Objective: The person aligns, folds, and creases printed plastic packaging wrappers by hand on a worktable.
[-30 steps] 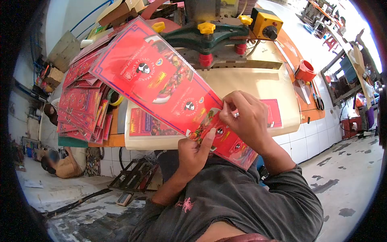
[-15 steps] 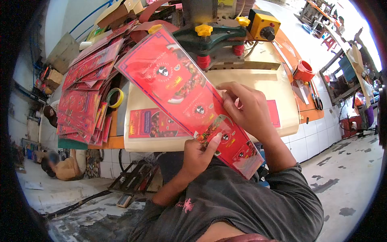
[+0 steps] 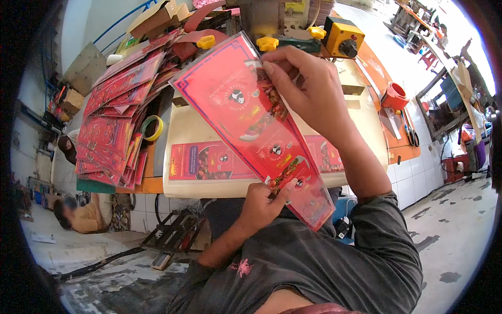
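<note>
A long red printed sheet in a clear plastic sleeve (image 3: 217, 78) slants across the middle of the view, raised above the table. My left hand (image 3: 264, 206) is closed on its lower left edge, thumb on top. Higher up, my right hand (image 3: 311, 86) pinches the right edge between thumb and fingers. Below the held sheet, another red printed sheet (image 3: 204, 161) lies flat on the cream work surface (image 3: 201, 189), its middle covered by the one I hold.
At left is a messy pile of similar red sleeved sheets (image 3: 107, 138), beside a yellow-green tape roll (image 3: 152, 139). Behind stand a machine with yellow knobs (image 3: 267, 44) and a yellow control box (image 3: 342, 37). Red tape roll (image 3: 396, 97) and scissors (image 3: 412, 136) lie right. A person (image 3: 88, 217) is at far left.
My right hand has moved up along the held sheet's edge. The sheet has shifted right and turned steeper. My left hand keeps its hold near the lower end.
</note>
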Available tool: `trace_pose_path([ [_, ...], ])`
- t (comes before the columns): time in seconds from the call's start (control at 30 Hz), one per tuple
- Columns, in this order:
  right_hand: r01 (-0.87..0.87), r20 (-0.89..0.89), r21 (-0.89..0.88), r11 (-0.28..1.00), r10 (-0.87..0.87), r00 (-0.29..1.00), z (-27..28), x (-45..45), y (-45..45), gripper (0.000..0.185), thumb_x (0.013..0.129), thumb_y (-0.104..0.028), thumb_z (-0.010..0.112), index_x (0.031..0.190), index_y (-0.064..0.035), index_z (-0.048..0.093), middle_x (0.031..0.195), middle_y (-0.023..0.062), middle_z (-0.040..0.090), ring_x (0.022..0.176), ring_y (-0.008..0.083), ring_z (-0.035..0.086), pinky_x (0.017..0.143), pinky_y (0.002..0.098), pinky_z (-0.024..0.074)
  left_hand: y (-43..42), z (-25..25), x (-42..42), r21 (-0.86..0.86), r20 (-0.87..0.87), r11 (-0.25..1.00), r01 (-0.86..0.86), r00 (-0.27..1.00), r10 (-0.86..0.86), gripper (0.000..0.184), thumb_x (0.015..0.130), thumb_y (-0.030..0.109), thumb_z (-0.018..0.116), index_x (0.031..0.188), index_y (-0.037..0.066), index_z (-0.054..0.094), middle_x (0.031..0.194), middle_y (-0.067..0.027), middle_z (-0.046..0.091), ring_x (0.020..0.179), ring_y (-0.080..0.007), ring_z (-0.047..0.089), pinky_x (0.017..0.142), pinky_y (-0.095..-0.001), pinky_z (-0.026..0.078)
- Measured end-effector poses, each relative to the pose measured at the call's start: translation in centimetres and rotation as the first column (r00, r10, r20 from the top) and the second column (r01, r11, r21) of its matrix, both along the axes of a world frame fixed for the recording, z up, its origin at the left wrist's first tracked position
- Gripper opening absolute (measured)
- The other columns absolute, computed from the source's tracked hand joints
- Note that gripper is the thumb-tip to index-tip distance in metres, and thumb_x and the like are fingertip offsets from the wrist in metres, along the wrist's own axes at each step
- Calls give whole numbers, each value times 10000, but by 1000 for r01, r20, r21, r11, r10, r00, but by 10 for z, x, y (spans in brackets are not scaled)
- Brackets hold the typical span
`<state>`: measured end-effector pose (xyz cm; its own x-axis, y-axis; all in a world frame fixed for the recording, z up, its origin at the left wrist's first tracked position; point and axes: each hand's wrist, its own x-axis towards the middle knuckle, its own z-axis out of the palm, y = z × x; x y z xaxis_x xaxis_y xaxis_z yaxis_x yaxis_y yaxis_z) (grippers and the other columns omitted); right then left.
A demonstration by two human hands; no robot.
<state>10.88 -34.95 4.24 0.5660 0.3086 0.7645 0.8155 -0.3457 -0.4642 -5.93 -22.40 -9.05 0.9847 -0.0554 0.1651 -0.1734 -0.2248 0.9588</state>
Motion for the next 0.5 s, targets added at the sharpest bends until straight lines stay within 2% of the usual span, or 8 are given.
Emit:
trace_pose_path([
  [0.1, 4, -66, -1, 1000, -4, 998, 14, -1, 5, 195, 942, -201, 656, 976, -12, 688, 778, 143, 723, 708, 307, 731, 654, 375, 559, 2, -4, 0, 2, -9, 1000, 23, 1000, -23, 246, 981, 219, 685, 1022, -14, 751, 584, -114, 599, 499, -156, 579, 498, -346, 414],
  [0.17, 3, -77, -8, 1000, -4, 997, 17, 2, 7, 195, 943, -198, 652, 951, -8, 691, 766, 144, 719, 707, 308, 732, 655, 375, 559, 5, -6, 0, 54, -45, 997, 62, 997, -60, 241, 995, 248, 676, 1089, 40, 752, 688, -39, 702, 607, -76, 618, 579, -293, 484],
  [0.2, -6, -76, 5, 1000, 6, 997, 17, 5, 8, 196, 943, -194, 649, 929, -3, 689, 752, 141, 716, 704, 309, 732, 652, 375, 558, 5, -6, 0, 55, -44, 997, 62, 997, -60, 241, 995, 248, 676, 1089, 40, 752, 688, -39, 702, 607, -76, 618, 579, -293, 484],
  [0.27, -15, -73, 19, 1000, 16, 997, 20, 6, 9, 200, 942, -191, 646, 907, 2, 688, 738, 139, 713, 702, 309, 731, 649, 375, 557, 5, -5, 1, 72, 13, 996, 43, 999, -44, 246, 982, 226, 686, 993, -13, 740, 605, -127, 609, 520, -159, 603, 509, -341, 428],
  [0.33, -49, -134, -4, 999, 48, 990, 28, 3, 8, 193, 936, -185, 643, 903, -1, 691, 717, 135, 708, 691, 305, 728, 646, 372, 556, 6, 7, 4, 85, 55, 996, 38, 998, -43, 233, 983, 213, 685, 1001, -14, 735, 621, -114, 623, 533, -141, 603, 515, -328, 435],
  [0.4, -50, -121, -33, 998, 46, 992, 30, 3, 6, 189, 930, -185, 648, 904, -4, 691, 713, 134, 707, 682, 303, 726, 640, 370, 554, 10, 16, 8, 99, 94, 995, 31, 995, -40, 221, 984, 200, 685, 1009, -15, 729, 636, -102, 637, 547, -122, 602, 521, -316, 442],
  [0.47, -54, -103, -59, 997, 48, 994, 33, 2, 7, 184, 925, -186, 652, 904, -6, 690, 708, 133, 706, 673, 301, 724, 634, 368, 551, 16, 20, 12, -74, 98, 994, -78, 992, 85, 204, 996, 166, 673, 1078, -17, 711, 780, -67, 711, 663, -82, 625, 584, -284, 477],
  [0.5, -70, -146, -61, 996, 60, 987, 34, -1, 7, 187, 918, -195, 659, 902, -12, 691, 709, 133, 706, 667, 303, 721, 629, 369, 549, 17, 27, 15, -73, 100, 994, -80, 991, 87, 204, 996, 166, 673, 1078, -17, 711, 780, -67, 711, 663, -82, 625, 584, -284, 477],
])
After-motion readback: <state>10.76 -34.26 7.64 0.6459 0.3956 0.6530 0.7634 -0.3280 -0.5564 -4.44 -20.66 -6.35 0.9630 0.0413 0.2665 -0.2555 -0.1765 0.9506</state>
